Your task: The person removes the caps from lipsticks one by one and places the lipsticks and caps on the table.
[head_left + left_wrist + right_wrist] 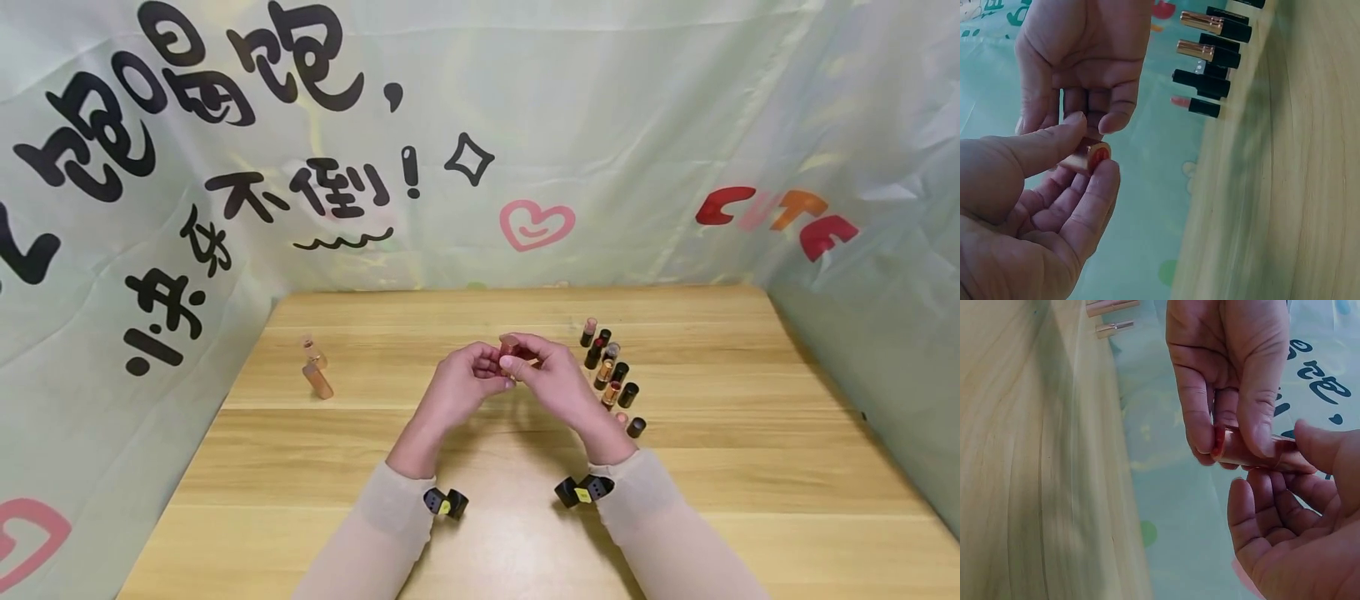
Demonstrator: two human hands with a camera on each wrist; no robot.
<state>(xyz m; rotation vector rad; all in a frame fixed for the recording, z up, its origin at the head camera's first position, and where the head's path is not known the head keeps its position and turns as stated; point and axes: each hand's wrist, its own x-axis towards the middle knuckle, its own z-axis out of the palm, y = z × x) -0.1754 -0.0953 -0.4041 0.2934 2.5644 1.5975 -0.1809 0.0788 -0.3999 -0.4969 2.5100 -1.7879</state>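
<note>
A shiny rose-gold lipstick tube [509,343] is held up over the middle of the table, between both hands. My left hand [467,377] pinches one end with thumb and fingers; a red round end face of the lipstick tube [1100,156] shows beside the fingertips. At the opposite end, my right hand [553,377] grips the tube between thumb and curled fingers. In the right wrist view the lipstick tube [1242,449] lies nearly level, its far end partly hidden by the right thumb.
To the right stand several opened lipsticks [604,373] with black caps [629,393] beside them, in a slanting row. At the table's left are a rose-gold cap [318,380] and a lipstick base [313,353]. A printed cloth [630,150] hangs behind the wooden table [720,500].
</note>
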